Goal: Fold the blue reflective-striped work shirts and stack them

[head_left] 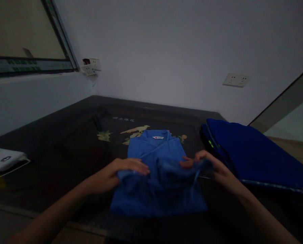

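Note:
A blue collared shirt [157, 149] lies front up on a dark table, its collar and white neck label pointing away from me. My left hand [131, 166] is closed on the left part of a lifted, bunched layer of the shirt, fingers together over the cloth. On the other side, my right hand [204, 163] pinches the right part of that raised layer between thumb and fingers. The raised cloth is blurred, and it hides the middle of the shirt. The shirt's lower part lies spread on the table towards me.
The dark glossy table [72, 149] carries a bird-and-flower picture. Right of the shirt lies a bright blue folded cloth or cover [253, 152]. A white device [5, 159] with a cable sits at the left edge. Wall sockets [235, 80] are behind.

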The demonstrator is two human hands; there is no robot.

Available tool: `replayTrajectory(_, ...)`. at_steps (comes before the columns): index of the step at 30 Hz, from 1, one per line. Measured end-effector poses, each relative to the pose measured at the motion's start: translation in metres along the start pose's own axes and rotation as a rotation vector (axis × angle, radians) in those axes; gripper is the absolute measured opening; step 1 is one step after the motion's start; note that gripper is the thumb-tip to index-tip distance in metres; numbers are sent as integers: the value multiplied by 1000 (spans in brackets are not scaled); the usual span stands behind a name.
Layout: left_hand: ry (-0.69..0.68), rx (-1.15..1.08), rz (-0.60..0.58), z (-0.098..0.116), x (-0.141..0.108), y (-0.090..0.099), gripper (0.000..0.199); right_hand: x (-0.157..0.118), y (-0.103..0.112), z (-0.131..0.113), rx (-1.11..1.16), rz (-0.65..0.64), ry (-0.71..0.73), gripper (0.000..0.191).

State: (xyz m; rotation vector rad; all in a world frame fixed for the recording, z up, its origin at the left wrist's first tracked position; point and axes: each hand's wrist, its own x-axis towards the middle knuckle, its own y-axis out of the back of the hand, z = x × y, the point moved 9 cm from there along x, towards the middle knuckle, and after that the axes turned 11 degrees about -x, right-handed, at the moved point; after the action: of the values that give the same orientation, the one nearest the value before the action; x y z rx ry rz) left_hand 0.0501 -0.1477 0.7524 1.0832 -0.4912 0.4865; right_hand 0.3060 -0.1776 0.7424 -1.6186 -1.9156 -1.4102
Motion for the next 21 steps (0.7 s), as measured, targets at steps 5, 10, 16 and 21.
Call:
replayTrajectory(5, 85, 398, -365, -18, -38, -55, 50, -57, -51, 12, -412, -391, -14, 25)
replayTrajectory(10, 205, 331, -388, -31, -60, -49, 55, -79, -56, 30, -519, -507, -38, 33)
replayTrajectory(16, 313, 221, -160, -13, -3, 27, 50, 6, -3, -5, -626, -236, 28, 26)
replayTrajectory(21, 275, 510, 322, -79, 125, 108, 26, 155, 46, 41, -927, 200, -274, 13)
